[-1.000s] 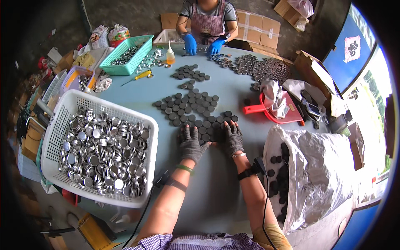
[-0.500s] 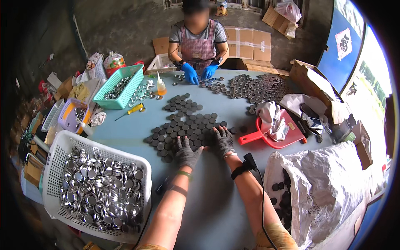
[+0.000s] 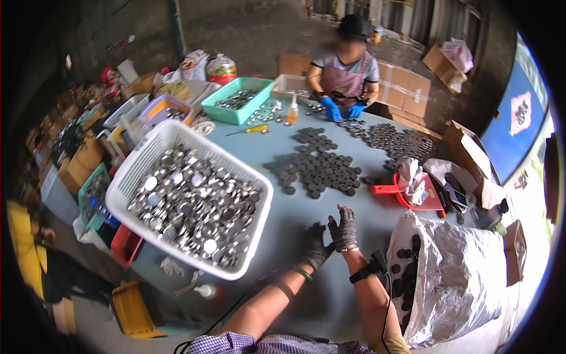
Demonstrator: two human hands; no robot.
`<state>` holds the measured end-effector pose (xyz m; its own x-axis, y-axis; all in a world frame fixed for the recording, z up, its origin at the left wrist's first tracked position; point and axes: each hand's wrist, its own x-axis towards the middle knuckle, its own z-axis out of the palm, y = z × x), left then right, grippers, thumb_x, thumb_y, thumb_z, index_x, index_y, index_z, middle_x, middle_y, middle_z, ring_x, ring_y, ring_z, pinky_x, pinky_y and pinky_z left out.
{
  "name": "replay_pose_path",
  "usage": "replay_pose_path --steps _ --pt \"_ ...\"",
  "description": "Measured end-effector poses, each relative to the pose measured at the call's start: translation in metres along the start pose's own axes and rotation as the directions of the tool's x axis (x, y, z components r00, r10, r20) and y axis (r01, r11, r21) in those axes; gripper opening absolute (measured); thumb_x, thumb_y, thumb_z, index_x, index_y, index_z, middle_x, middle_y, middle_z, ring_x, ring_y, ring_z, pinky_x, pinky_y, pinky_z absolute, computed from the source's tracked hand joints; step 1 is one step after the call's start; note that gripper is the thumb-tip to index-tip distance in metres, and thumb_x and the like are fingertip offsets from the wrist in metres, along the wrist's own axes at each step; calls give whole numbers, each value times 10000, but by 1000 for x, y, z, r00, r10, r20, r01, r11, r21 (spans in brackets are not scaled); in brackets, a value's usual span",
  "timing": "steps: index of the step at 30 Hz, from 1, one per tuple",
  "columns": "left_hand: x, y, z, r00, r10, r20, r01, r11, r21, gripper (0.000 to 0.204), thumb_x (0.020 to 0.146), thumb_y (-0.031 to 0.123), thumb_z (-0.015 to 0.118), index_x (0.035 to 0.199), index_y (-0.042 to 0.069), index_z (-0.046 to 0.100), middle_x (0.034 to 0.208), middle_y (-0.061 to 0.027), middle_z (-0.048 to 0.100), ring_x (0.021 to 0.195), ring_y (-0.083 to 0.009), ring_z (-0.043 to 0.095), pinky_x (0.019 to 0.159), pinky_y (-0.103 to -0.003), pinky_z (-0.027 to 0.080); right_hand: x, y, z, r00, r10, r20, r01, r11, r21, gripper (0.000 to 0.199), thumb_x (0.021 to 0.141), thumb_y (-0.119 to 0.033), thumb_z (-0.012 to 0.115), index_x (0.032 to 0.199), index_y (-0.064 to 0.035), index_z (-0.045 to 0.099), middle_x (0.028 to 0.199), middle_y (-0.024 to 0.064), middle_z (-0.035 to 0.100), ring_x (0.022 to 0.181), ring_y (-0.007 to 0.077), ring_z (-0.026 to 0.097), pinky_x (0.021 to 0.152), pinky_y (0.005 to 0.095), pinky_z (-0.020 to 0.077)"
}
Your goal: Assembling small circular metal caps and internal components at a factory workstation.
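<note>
My left hand (image 3: 318, 248) and my right hand (image 3: 344, 230), both in dark grey gloves with bare fingertips, hover close together over the bluish table (image 3: 277, 301). Both are open and hold nothing. Their palms turn toward each other. Beyond them lies a flat spread of black round discs (image 3: 330, 172), apart from my fingers. To the left, a white perforated basket (image 3: 162, 132) is filled with shiny silver round caps (image 3: 194, 203). On the right, a white woven sack (image 3: 457, 277) gapes, with loose black discs (image 3: 407, 286) at its mouth.
Across the table a person in blue gloves (image 3: 332, 110) handles small metal rings (image 3: 395, 140). A red dustpan (image 3: 386, 189) holds a crumpled cloth (image 3: 411, 180). A green basket (image 3: 227, 115), a yellow screwdriver (image 3: 254, 129) and a dropper bottle (image 3: 292, 112) sit at the far left.
Both hands have drawn back toward me, off the black discs. My view has swung left, so the basket of caps shows larger and a person in yellow appears at the left edge.
</note>
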<state>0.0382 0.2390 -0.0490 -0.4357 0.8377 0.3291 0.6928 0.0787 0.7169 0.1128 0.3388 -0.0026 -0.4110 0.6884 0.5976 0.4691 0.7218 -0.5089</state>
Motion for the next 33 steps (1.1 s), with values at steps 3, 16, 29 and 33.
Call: replay_pose_path --steps 3,16,29,33 --pt "-52 71 -75 923 21 385 -70 991 115 604 816 350 685 1264 -24 529 1369 -256 467 1292 -380 426 1108 -460 329 14 -46 -10 993 -111 28 107 985 133 413 786 -174 684 1145 0 577 1100 196 617 1075 401 555 949 466 448" --pt "-195 7 -185 892 362 271 -408 902 138 415 877 311 615 1170 17 611 1223 -139 625 1172 -277 565 1015 -408 441 44 -320 75 719 -654 238 510 728 459 639 717 -357 794 1240 -60 575 1275 185 508 1196 349 476 1046 450 377" --pt "-204 -15 -164 908 367 204 -370 929 -25 424 843 282 610 1162 2 591 1110 -125 637 1099 -293 583 983 -419 449 32 -354 114 636 -721 274 675 692 255 494 777 -259 692 1248 -144 600 1167 110 600 1189 332 485 1055 503 344" --pt "-194 -5 -177 880 439 183 -448 894 12 382 833 283 645 1112 22 635 1108 -125 649 1094 -294 589 972 -415 456 28 -328 106 643 -704 301 637 710 300 522 775 -259 694 1271 -138 585 1177 128 589 1179 347 491 1016 481 387"
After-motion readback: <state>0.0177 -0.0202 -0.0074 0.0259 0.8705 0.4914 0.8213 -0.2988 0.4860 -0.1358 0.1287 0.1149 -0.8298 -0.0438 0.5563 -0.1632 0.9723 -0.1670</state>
